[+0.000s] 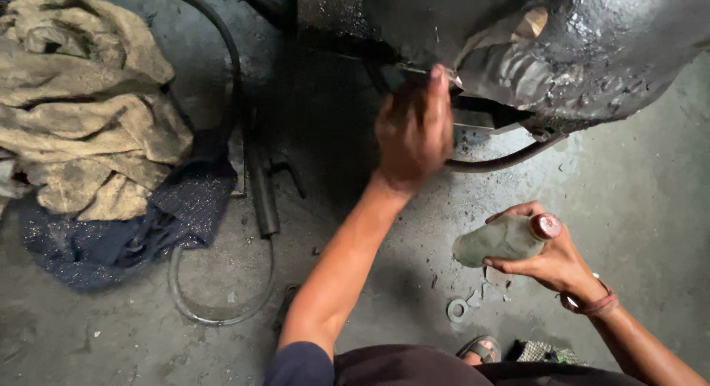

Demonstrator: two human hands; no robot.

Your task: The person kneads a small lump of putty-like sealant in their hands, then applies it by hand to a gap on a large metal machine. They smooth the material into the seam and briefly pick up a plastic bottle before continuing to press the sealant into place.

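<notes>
Greasy black metal housing point(592, 53) meets the left hand point(416, 127), grip unclear; right hand point(551, 264) clamps a capped bottle point(503, 239), which could slip onto the floor point(636, 179).

Workshop, oily concrete floor point(636, 186), greasy rags point(81, 105)

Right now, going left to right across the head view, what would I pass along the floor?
Crumpled tan cloth pile → dark blue speckled fabric → dark metal bar tool → left hand reaching under the greasy black machine body → flat metal washer → greenish bottle with red cap held in the right hand.
</notes>
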